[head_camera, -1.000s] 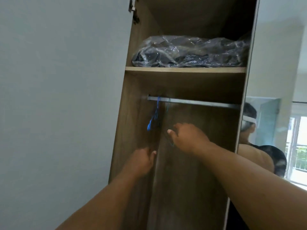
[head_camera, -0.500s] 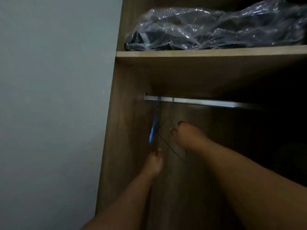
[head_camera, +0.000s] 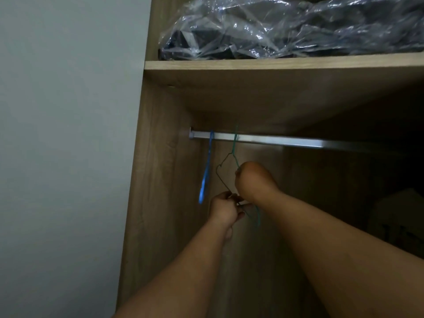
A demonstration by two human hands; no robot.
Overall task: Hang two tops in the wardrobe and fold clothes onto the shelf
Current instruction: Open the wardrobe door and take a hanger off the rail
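Green wire hanger hooked on metal rail, its frame between both hands. Blue hanger hangs just left. Wooden wardrobe; plastic-wrapped dark bundle on shelf above. Left hand pinches lower wire. Right hand curled at hanger's shoulder; grasp unclear.

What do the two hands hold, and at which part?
Both hold the green wire hanger: the left hand at its lower wire, the right hand at its sloping shoulder wire.
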